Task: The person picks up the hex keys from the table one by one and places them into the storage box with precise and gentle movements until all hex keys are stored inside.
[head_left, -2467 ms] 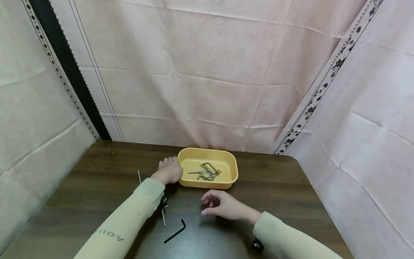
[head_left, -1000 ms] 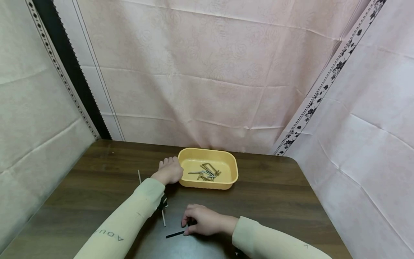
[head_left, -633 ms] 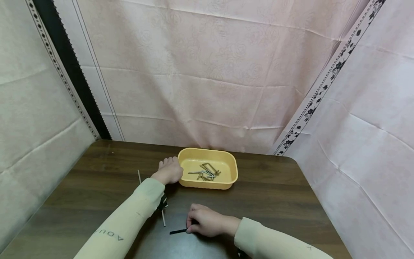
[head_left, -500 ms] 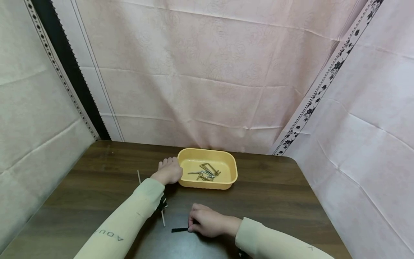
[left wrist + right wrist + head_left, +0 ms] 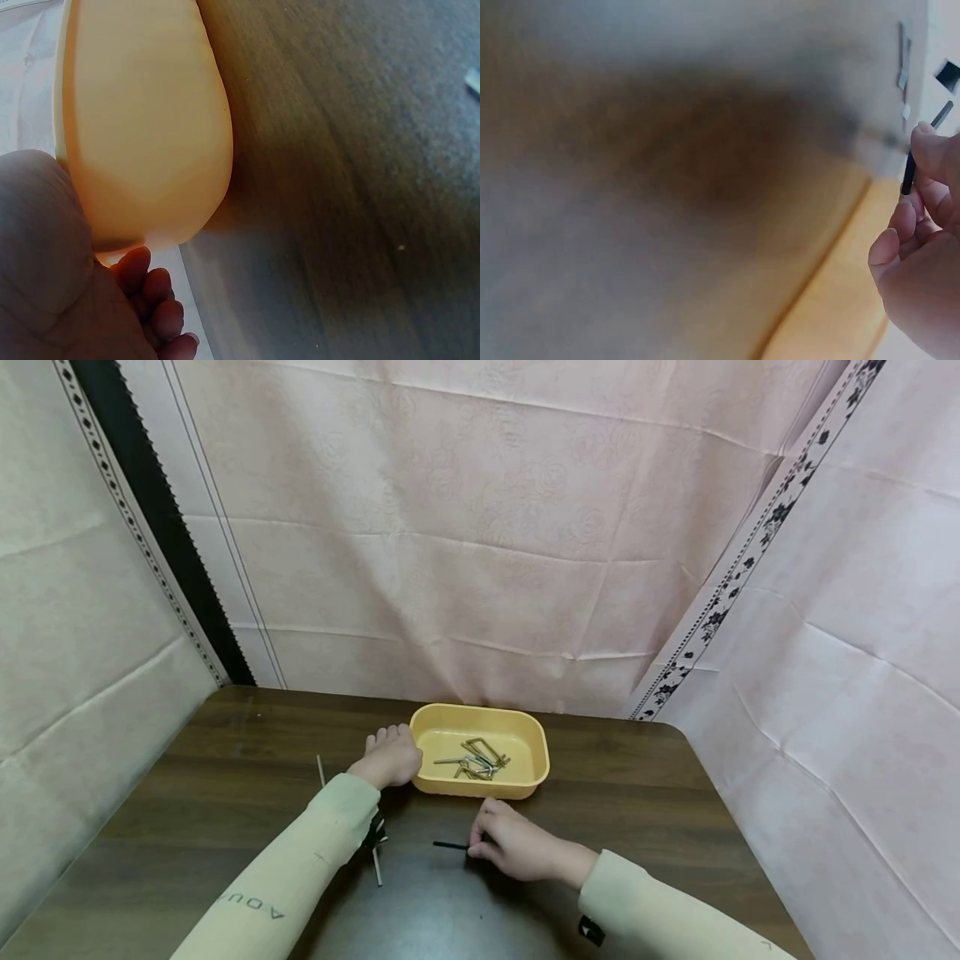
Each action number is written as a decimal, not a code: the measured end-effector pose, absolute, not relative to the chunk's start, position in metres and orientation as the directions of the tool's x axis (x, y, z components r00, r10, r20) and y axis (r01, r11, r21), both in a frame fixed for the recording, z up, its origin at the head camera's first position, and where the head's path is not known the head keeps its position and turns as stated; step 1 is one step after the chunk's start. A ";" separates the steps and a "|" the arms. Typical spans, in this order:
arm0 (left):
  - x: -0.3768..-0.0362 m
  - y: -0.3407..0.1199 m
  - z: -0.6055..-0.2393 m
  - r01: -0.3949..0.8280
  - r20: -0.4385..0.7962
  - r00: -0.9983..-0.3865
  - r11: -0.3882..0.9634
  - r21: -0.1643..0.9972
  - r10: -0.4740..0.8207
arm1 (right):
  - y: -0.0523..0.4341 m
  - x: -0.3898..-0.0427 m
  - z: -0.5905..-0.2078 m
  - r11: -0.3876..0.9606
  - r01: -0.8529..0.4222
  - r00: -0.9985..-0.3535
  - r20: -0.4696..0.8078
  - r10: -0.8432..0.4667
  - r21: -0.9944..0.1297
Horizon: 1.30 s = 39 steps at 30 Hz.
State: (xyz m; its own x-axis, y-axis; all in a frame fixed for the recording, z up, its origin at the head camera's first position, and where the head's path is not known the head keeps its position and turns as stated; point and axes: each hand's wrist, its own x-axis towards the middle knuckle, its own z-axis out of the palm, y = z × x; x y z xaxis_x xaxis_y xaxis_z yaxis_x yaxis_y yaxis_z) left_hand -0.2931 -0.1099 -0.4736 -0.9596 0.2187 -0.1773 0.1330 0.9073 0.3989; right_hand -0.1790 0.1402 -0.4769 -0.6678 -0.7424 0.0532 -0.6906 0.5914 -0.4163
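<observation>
My left hand [image 5: 392, 755] holds the left end of a yellow plastic tray [image 5: 525, 787]. In the left wrist view its curled fingers [image 5: 157, 292] lie at the tray's end wall. Several gold and silver Allen keys [image 5: 452, 761] lie in a loose heap inside the tray. Just in front of the tray, my right hand [image 5: 517, 843] pinches a black Allen key [image 5: 450, 845] between thumb and fingers, one arm of it pointing left. The right wrist view shows the black key [image 5: 908, 174] crossing behind the thumb tip; the hand covers its bend.
Two silver rods lie on the brown wooden table [image 5: 225, 827] by the left forearm: one rod [image 5: 377, 867] on its near side and another rod [image 5: 321, 770] beyond it, both partly hidden by the sleeve. Pale cloth [image 5: 480, 568] hangs behind the table and along both sides.
The black Allen key lay on the table; my right hand reached left and down, pinched it, and has brought it up and right towards the tray. My left hand stays put.
</observation>
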 end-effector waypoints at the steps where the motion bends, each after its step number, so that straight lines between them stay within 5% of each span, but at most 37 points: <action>1: -0.293 -0.110 -0.474 0.132 -0.179 -0.959 0.908 0.398 0.218 | 0.142 -0.181 -0.473 0.595 -0.688 -0.675 0.065 -0.735 -0.416; 17: -0.293 -0.110 -0.474 0.113 -0.189 -0.961 0.910 0.399 0.202 | 0.152 -0.222 -0.437 0.648 -0.649 -0.756 0.245 -0.607 -0.399; 31: -0.293 -0.108 -0.475 0.108 -0.189 -0.963 0.914 0.391 0.195 | 0.140 -0.274 -0.449 0.755 -0.454 -0.880 0.108 -0.462 -0.473; 39: -0.291 -0.106 -0.474 0.100 -0.190 -0.964 0.915 0.391 0.186 | 0.128 -0.296 -0.466 0.764 -0.416 -0.892 0.057 -0.449 -0.493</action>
